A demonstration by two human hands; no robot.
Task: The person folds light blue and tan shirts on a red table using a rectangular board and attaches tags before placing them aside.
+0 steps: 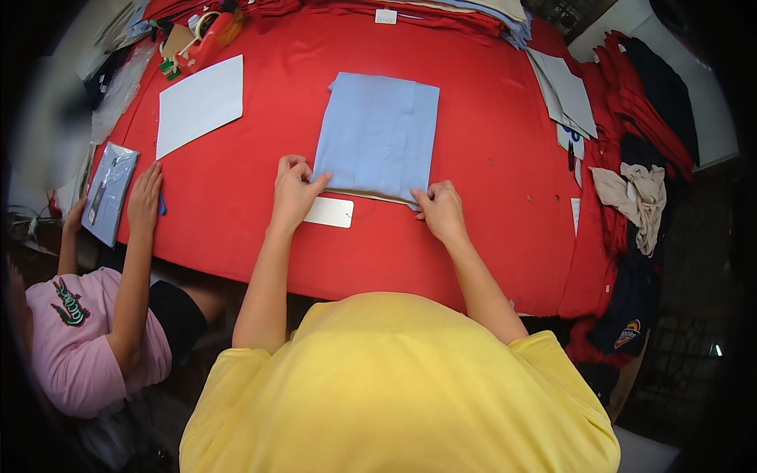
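Observation:
A light-blue folded garment (377,134) lies flat on the red cloth-covered table in front of me. A thin beige edge shows beneath its near side. My left hand (295,188) pinches the near left corner between thumb and fingers. At the near right corner, my right hand (443,210) grips the cloth in the same way. A white hang tag (330,213) with a small hole lies just below the garment's near edge, beside my left hand.
To the left, another person in a pink shirt (87,339) has hands by a bagged blue garment (110,193). White sheet (201,104), red tape dispenser (201,47) lie far left. Paper sheets (564,91), a beige cloth (635,201) and red garments (643,94) lie right.

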